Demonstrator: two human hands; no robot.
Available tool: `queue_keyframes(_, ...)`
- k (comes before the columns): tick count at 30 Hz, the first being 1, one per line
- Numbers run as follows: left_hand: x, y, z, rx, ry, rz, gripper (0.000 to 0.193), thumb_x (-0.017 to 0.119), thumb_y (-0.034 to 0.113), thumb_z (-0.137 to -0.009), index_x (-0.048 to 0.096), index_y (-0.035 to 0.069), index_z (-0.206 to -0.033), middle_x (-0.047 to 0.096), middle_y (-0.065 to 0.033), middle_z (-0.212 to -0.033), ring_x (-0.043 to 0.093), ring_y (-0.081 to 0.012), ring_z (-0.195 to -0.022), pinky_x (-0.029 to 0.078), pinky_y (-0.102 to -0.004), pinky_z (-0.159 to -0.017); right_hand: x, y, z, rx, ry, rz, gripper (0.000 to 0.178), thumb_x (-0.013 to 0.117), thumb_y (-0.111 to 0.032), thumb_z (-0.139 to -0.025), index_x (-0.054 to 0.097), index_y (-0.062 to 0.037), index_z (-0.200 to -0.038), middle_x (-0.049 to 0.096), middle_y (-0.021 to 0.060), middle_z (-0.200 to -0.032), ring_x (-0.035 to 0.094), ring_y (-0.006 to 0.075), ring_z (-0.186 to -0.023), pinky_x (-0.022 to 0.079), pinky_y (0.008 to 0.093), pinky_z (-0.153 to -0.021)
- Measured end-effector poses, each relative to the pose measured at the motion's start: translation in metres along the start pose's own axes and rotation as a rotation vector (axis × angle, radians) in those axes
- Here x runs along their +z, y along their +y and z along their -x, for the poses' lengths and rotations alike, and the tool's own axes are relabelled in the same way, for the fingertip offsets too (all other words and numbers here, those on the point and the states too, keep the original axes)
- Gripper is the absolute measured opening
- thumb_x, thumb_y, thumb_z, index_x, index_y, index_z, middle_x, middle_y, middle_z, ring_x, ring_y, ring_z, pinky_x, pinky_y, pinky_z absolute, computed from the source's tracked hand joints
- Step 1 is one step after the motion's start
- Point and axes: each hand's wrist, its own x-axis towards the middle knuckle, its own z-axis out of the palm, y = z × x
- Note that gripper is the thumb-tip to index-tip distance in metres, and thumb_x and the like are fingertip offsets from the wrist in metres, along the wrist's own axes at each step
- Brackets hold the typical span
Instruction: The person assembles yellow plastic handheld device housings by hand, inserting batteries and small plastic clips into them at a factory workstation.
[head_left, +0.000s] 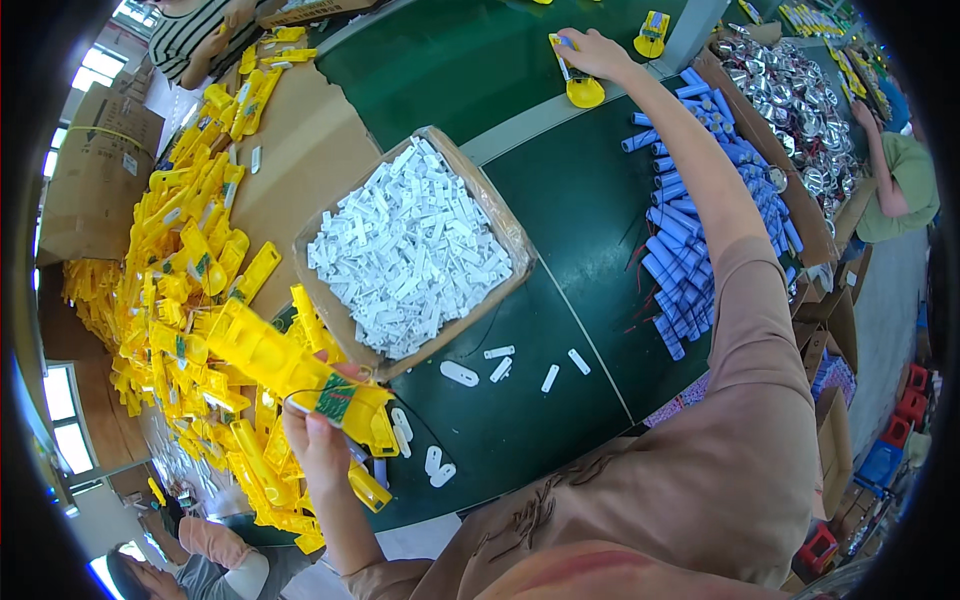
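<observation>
Left hand (318, 440): some fingers hidden behind yellow casing (262, 348). Green circuit board (335, 399) on it: components too small to identify. Right hand (595, 55): too small to tell how fingers meet the far yellow piece (584, 93). Blue cylinders (682, 265): partly covered by right arm (697, 150). Carton (520, 255): floor hidden under white strips (410, 260). Striped-shirt co-worker (183, 45): cut off at top edge.

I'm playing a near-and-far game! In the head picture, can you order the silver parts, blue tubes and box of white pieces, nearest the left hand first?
From the left hand:
1. Box of white pieces, ahead.
2. Blue tubes, on the right.
3. Silver parts, beyond the tubes.
</observation>
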Motion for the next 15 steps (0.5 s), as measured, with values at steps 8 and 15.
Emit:
queue_keyframes(8,-0.015,0.001,-0.013,0.003,0.095,-0.055,0.076,0.067,0.048,-0.078,0.04,-0.005,-0.125,0.06,-0.0205,-0.106,0.06,-0.0259,-0.096,0.047,-0.0387,-0.087,0.013,0.015,-0.032,-0.145,0.034,0.072,0.045,0.048,-0.041,-0.084,0.05,-0.0214,-0.125,0.055,0.0185,-0.111,0.057,0.0328,-0.102,0.046,0.0411,-0.086)
queue_keyframes(15,-0.014,-0.001,-0.016,0.015,0.1,-0.054,0.074,0.065,0.047,-0.079,0.04,-0.004,-0.125,0.059,-0.0199,-0.107,0.059,-0.027,-0.098,0.046,-0.0403,-0.089,0.005,0.038,-0.041,-0.275,0.058,0.062,0.041,0.051,-0.032,-0.084,0.054,-0.01,-0.118,0.057,0.0167,-0.102,0.057,0.0311,-0.095,0.045,0.0374,-0.086)
